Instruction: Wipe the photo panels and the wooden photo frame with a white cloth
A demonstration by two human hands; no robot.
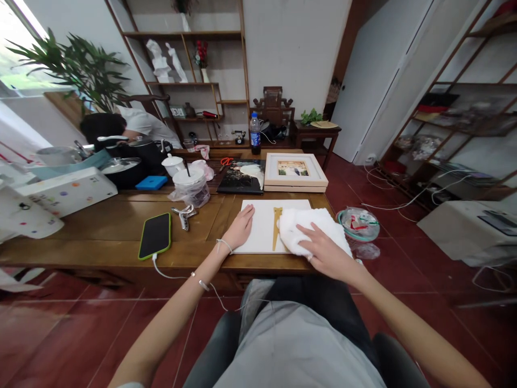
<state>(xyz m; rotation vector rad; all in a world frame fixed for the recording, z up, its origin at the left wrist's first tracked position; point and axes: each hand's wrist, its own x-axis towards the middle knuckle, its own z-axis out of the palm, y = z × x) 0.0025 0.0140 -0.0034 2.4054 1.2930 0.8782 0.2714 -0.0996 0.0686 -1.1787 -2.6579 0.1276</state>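
Note:
A white flat board (262, 229) lies face down at the near edge of the wooden table (113, 221), with a gold stand strip (276, 226) on its back. My left hand (239, 227) rests flat on the board's left edge, fingers stretched out. My right hand (325, 252) presses a white cloth (307, 226) onto the board's right side, fingers spread over the cloth.
A phone in a green case (155, 235) with a cable and a metal clip (184, 214) lie to the left. Behind the board are a white picture frame (294, 172), a dark photo print (241, 177), a plastic-bagged cup (189, 186), scissors and a bottle (254, 133). Another person bends over at the far left. A glass bowl (357, 223) sits on the floor to the right.

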